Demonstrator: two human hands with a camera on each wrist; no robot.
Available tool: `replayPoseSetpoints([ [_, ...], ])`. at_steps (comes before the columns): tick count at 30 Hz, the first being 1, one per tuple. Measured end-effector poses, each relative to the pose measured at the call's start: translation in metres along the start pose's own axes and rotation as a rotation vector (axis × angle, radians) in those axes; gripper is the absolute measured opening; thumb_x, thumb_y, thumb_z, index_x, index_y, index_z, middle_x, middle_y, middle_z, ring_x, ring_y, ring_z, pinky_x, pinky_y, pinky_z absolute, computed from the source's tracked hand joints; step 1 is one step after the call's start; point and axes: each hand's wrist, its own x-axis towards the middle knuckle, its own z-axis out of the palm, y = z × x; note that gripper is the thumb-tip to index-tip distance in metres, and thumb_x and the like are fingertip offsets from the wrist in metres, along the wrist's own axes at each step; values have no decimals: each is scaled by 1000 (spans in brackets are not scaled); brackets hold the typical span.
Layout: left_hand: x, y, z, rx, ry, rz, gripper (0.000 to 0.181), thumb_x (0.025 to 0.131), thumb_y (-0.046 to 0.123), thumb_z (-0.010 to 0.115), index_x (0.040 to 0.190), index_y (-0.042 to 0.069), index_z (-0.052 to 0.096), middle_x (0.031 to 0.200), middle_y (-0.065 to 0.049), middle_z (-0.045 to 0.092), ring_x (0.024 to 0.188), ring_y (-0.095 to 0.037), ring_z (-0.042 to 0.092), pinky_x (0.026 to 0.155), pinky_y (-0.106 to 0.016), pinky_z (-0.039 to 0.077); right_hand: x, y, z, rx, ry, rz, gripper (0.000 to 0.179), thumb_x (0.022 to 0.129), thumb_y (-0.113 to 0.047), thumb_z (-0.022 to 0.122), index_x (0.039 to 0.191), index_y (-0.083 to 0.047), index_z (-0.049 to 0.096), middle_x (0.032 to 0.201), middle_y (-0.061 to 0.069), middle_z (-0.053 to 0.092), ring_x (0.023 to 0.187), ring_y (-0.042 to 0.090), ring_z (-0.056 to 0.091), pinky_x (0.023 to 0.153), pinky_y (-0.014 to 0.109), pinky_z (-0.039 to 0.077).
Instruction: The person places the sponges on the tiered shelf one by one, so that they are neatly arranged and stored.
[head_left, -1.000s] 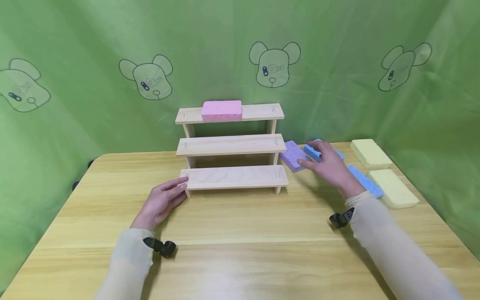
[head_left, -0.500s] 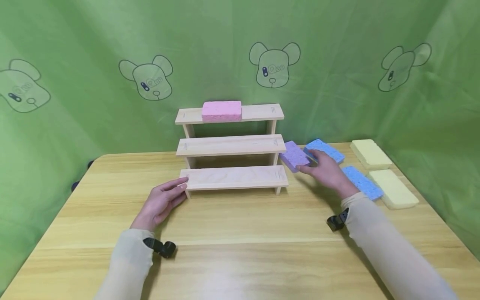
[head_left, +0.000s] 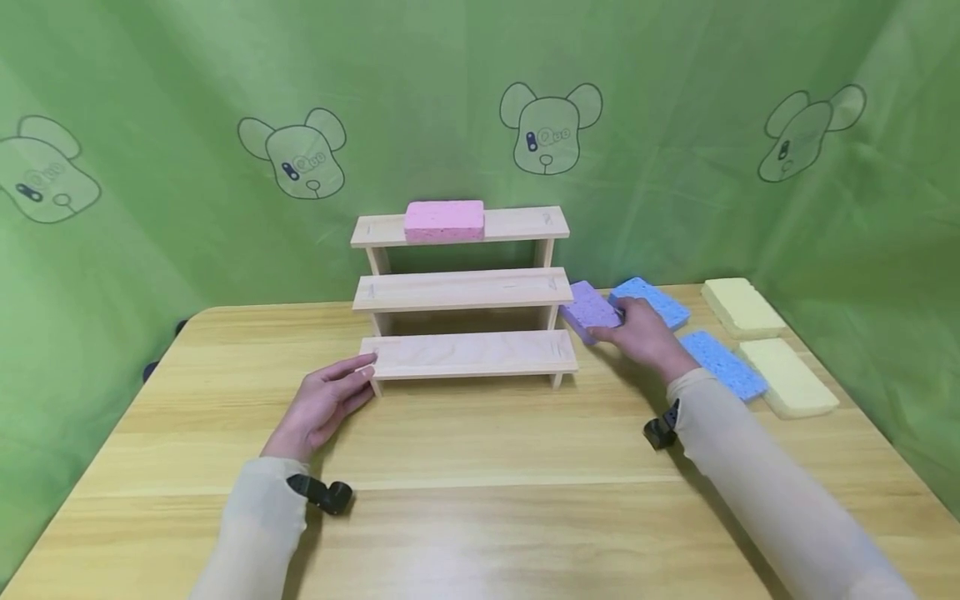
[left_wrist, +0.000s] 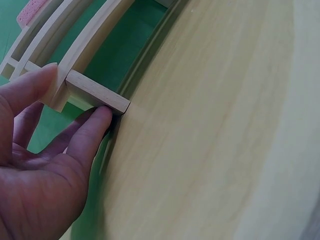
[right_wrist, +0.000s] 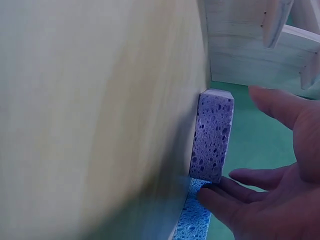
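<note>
Right hand [head_left: 645, 336]: I hold thumb and fingers parted at the purple, rectangular, porous sponge [head_left: 588, 307] beside the pale wooden three-tier rack [head_left: 461, 290]; probably light and soft, best pinched by opposite edges.

Quantities: one pink sponge [head_left: 445, 222], one purple sponge [head_left: 588, 308], two blue sponges [head_left: 723, 367] and two yellow sponges [head_left: 787, 377]; total, six. Wooden rack [head_left: 462, 289]: one, comprising three shelves [head_left: 468, 354]. Left hand [head_left: 318, 406]: one. Right hand [head_left: 645, 337]: one. Black wrist devices [head_left: 337, 498]: two. Table [head_left: 480, 467]: one. Animal-head prints [head_left: 547, 129]: four.
</note>
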Motion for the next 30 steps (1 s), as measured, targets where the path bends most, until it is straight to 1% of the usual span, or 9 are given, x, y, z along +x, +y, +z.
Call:
replayPoseSetpoints([
  [3,0,0,0,-1,-3,5,39,94,0,64,132,-4,57,148,-18,40,114,-21,60,100,-33,50,4,0,2,-10,-7,6,80,88,-31,72,138,20,36,128,38,49,114,48,51,99,59,45],
  [5,-1,0,0,-2,-7,7,39,94,0,64,133,-4,57,149,-18,40,114,-21,60,100,-33,50,6,0,3,-14,-15,19,82,86,-32,74,138,19,36,126,38,50,113,48,51,98,59,45],
  [9,-1,-1,0,-6,-12,6,42,94,0,65,134,-6,55,149,-18,39,114,-20,60,101,-34,49,8,1,5,-33,-28,51,89,85,-32,75,143,18,30,130,39,44,116,50,46,101,62,41],
  [13,-1,-2,0,-3,-11,5,45,94,0,64,136,-7,51,149,-18,39,115,-21,60,101,-34,49,10,1,7,-60,-40,66,91,85,-32,75,145,17,26,132,40,39,118,51,42,104,63,37],
  [16,0,-2,0,5,-11,4,46,95,0,63,138,-8,49,150,-18,38,117,-22,59,101,-33,49,11,0,6,-70,-48,76,91,85,-31,74,145,17,26,132,40,38,119,51,40,105,64,36],
  [21,1,0,0,8,-26,10,48,95,1,63,139,-8,47,151,-17,37,120,-24,56,101,-33,49,9,-2,2,-55,-50,103,90,86,-30,73,146,16,25,136,40,36,123,52,38,106,64,34],
  [30,0,1,-1,6,-27,9,46,95,1,63,138,-7,49,151,-17,37,120,-25,56,101,-34,49,5,1,-2,-41,-48,114,92,85,-33,74,146,16,26,139,40,34,127,54,35,108,65,30],
])
